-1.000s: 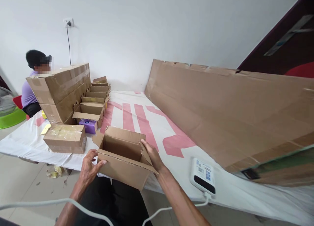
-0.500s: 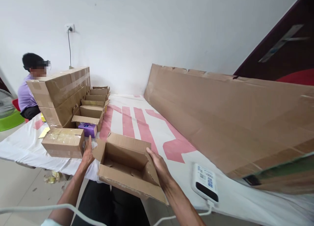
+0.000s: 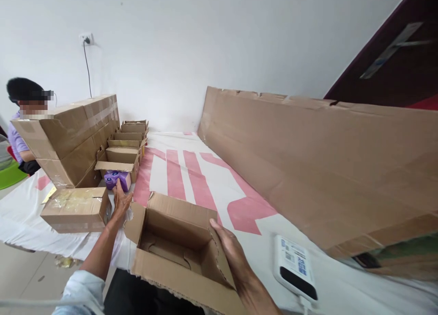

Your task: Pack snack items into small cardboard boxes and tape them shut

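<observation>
An open cardboard box [image 3: 178, 246] rests at the table's near edge, its flaps spread and its inside empty. My right hand [image 3: 230, 251] grips its right wall and flap. My left hand [image 3: 121, 200] stretches forward to a small purple packet [image 3: 116, 178]; the fingertips touch the packet's near side and the fingers are apart. A taped shut carton [image 3: 73, 208] lies just left of that hand.
A row of open small boxes [image 3: 125, 144] runs back beside two stacked long cartons [image 3: 68, 137]. A big cardboard sheet [image 3: 318, 164] leans along the right. A white power bank [image 3: 296, 269] lies near my right arm. Another person [image 3: 23, 123] sits at far left.
My left hand left the open box and reached forward past the taped carton to the purple packet. The open box tilted down toward me. My view shifted right.
</observation>
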`<state>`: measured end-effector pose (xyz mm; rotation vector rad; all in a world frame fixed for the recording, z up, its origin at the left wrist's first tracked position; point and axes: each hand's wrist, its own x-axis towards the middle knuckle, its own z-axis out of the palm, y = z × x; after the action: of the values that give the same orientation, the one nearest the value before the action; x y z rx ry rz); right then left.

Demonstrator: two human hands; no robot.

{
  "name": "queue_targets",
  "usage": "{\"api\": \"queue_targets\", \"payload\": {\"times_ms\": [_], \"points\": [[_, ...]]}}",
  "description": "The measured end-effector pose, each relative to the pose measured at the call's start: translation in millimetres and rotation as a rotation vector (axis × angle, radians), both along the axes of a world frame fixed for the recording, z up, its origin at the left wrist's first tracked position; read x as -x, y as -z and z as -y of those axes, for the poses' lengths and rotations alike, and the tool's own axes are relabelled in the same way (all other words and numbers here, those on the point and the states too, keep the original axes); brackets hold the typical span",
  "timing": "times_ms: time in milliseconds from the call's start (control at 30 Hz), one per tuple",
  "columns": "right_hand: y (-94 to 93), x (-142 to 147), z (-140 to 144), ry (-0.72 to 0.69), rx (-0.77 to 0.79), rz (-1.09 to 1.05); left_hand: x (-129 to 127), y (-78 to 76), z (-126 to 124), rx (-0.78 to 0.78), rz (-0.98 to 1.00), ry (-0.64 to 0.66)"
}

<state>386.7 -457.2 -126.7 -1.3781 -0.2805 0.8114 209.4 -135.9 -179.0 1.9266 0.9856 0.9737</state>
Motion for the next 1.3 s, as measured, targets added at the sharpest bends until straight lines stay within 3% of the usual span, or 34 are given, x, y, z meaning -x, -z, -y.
{"api": "queue_targets", "payload": {"times_ms": [333, 700, 1300], "points": [[15.2, -6.0, -1.1, 0.009, 0.001, -0.039, -36.4, 0.3, -30.4, -0.011, -0.125, -0.155], [19.7, -8.7, -1.6, 0.001, -0.012, -0.059, -53.4, 4.9, -49.5, -0.015, -0.209, -0.244], [16.7, -2.8, -2.5, -0.004, -0.06, -0.064, -41.5, 4.2, -52.3, -0.08, -0.263, -0.261]]}}
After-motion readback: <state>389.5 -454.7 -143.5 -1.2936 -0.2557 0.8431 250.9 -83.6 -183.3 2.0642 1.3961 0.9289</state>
